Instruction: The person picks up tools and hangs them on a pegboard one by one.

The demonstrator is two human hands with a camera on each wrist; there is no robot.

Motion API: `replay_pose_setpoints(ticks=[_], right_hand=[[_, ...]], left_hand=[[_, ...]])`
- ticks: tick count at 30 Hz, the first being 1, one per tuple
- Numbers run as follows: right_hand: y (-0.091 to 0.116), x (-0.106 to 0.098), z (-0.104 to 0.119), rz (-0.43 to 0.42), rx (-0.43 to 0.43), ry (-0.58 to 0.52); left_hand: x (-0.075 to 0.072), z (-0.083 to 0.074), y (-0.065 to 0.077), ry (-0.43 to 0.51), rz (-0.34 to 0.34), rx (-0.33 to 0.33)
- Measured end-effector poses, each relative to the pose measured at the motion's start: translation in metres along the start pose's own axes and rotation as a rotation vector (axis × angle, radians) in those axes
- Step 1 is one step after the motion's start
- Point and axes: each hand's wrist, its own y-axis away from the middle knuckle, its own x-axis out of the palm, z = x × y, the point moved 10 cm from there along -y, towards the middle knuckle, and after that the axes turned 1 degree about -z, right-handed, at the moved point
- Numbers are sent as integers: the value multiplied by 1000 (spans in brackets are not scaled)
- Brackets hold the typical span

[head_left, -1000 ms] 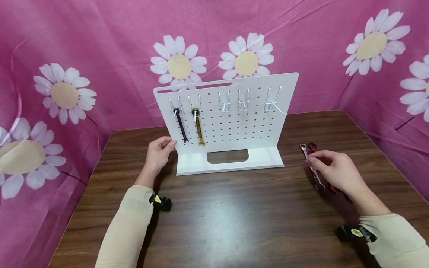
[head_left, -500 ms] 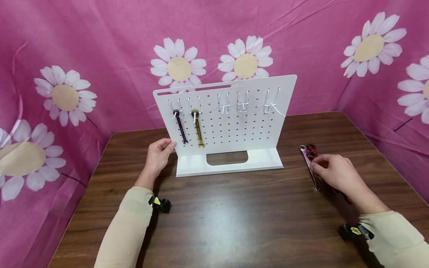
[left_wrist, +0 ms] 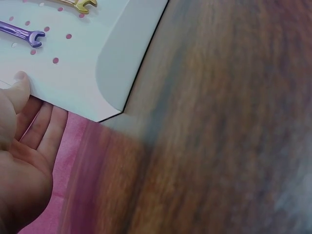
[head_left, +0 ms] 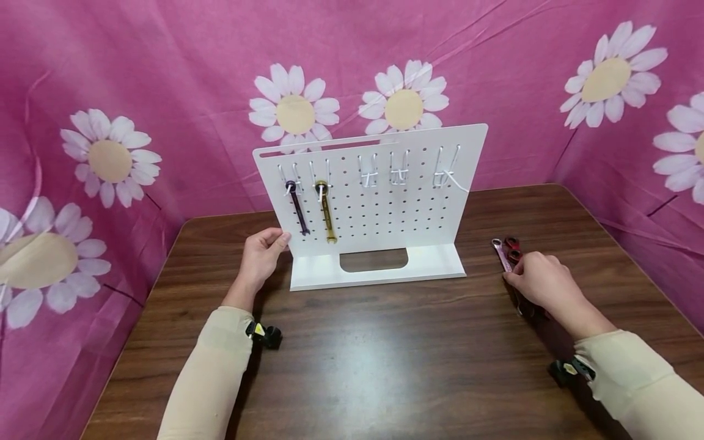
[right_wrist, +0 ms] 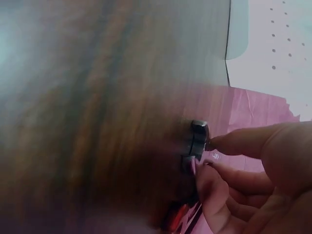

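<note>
My left hand (head_left: pixel 260 258) grips the left edge of a white pegboard stand (head_left: pixel 379 241), thumb in front and fingers behind. On the board's left hooks hang a dark purple combination wrench (head_left: pixel 299 211) and a gold combination wrench (head_left: pixel 327 217). To the right of the stand, my right hand (head_left: pixel 544 281) reaches down over a small group of wrenches. Its thumb and fingertips pinch the shank of a pink combination wrench (head_left: pixel 503 258), partly hidden by the hand. Red wrench heads (head_left: pixel 513 244) lie right beside it, their shanks mostly covered.
Several bare white wire hooks (head_left: pixel 398 171) are on the board's middle and right; one long prong sticks out at the far right. Everything stands on a dark wooden table (head_left: pixel 352 354). A pink flowered curtain (head_left: pixel 198 122) closes in the back and sides.
The pink wrench was lifted at one second ago, then lay by the red ones with the right hand just off it. Now the right fingers are back on its shank. The left hand stays put.
</note>
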Motion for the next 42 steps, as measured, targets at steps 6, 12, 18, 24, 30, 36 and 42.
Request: replay_pose_setpoints(ticks=[6,12,18,24,30,36,42], right_hand=[[-2,0,0,5,19,-14],[-1,3,0,-10,32,-29],[0,4,2,1,28,-29],[1,5,5,29,16,-29],[3,6,7,38,-3,-38],[3,7,10,36,-35,-68],[4,3,13,-7,-81,-70]], left_hand=[[1,3,0,-9,-7,-18],[0,3,1,-3,-10,-24],[0,5,1,-8,-13,-27],[-2,7,1,-7,-32,-36],[-1,7,0,15,-30,-34],[-2,9,0,18,-31,-31],[-2,7,0,11,-40,-13]])
